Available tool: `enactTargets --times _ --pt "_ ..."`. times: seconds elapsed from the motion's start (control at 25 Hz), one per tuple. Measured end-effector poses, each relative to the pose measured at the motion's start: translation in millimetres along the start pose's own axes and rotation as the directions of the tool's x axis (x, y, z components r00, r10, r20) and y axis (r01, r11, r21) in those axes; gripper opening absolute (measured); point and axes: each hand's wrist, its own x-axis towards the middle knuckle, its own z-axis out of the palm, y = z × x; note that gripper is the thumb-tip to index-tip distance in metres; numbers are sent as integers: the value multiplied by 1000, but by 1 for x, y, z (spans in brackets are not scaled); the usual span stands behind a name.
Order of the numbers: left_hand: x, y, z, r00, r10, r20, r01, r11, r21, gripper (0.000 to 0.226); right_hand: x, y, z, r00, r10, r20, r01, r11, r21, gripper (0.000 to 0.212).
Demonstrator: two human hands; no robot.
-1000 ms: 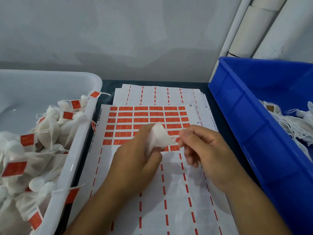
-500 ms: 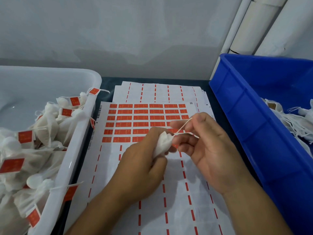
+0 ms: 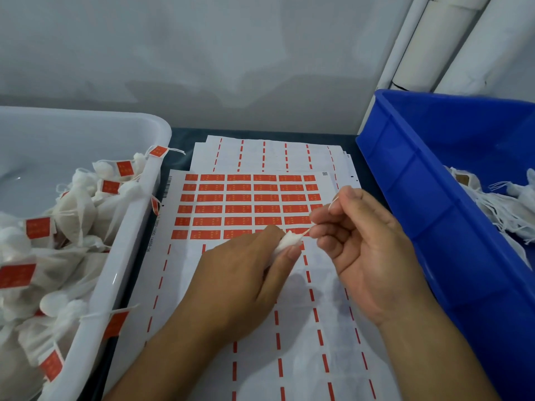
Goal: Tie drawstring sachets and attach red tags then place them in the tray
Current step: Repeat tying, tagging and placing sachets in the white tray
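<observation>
Left hand (image 3: 246,273) grips sachet (image 3: 285,241), neck pointing right; right hand (image 3: 362,241) pinches the drawstring (image 3: 321,218) taut, up-right (tag sheet (image 3: 246,209) lies directly beneath).

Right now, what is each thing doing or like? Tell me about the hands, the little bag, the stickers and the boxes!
left hand: grips the sachet.
right hand: pinches the drawstring, pulling it taut.
sachet: bunched in the fist, no tag on it yet.
drawstring: stretched tight.
sticker sheet: partly used, lower rows peeled.
white tray: holds tagged sachets.
blue bin: holds untagged sachets.
</observation>
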Motion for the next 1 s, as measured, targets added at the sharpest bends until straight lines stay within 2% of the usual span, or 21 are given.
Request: enactTargets --times 0.16,0.24,0.32,0.36,0.4,0.44,0.52,0.56,0.64,0.8,0.88,1.0 --pt "-1 0 1 998 -49 45 49 999 2 61 -1 1 2 999 -5 38 5 1000 -14 29" --pt "0 0 1 999 -52 9 52 997 -55 60 -1 0 1 999 -20 35 20 1000 -2 28" --pt "1 4 -1 989 -66 -135 44 986 -158 40 -1 -1 1 999 -34 32 34 999 -3 28" --pt "1 4 -1 978 -119 -170 69 959 -274 28 -2 -2 2 998 -43 35 44 999 -12 28" --pt "3 5 -2 974 -190 -121 121 894 -431 36 -3 -2 2 998 -53 42 54 998 -25 28" --pt "4 7 -4 965 -259 30 228 782 -580 50 -5 -2 3 996 -62 57 64 997 -38 28" --pt "6 11 -8 880 -282 381 474 556 -683 58 -8 -2 5 990 -70 121 79 995 -68 28" --pt "7 12 -8 844 -273 461 535 477 -698 57 -10 -1 7 984 -65 164 80 993 -84 28" --pt "7 10 -7 826 -266 497 562 322 -762 51 -13 4 13 968 -35 247 66 991 -118 25" --pt "6 2 -16 856 -217 469 482 7 -876 44 -16 18 22 933 77 352 26 960 -279 27" --pt "8 -2 -19 852 -248 461 453 -92 -887 42 -13 19 22 944 110 311 -6 948 -317 29" --pt "11 -5 -21 836 -302 458 426 -169 -889 38 -9 18 17 959 162 232 -109 968 -224 32"
